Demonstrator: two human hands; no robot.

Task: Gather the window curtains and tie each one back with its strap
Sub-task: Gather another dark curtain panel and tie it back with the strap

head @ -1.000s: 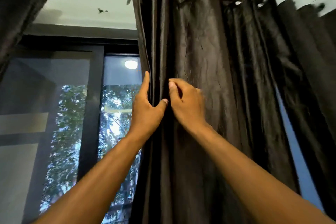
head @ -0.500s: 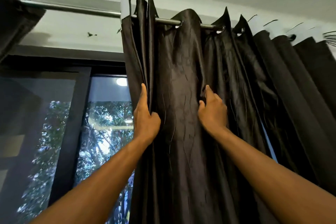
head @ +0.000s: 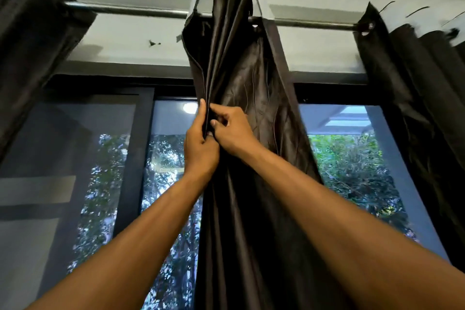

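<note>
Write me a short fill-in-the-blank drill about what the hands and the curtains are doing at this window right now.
1. Both hands, the left hand and the right hand, grip the ____ curtain.
2. That curtain hangs from a metal ____ above the window.
3. Through the glass, green ____ are visible outside.
4. No tie-back ____ is visible anywhere.

Missing words: middle; rod; trees; strap

The gathered dark satin curtain (head: 241, 63) hangs from the metal rod (head: 141, 10) above both hands. The left hand (head: 200, 148) touches the right hand (head: 232, 131) at the curtain's left edge; window glass (head: 352, 158) lies behind.
</note>
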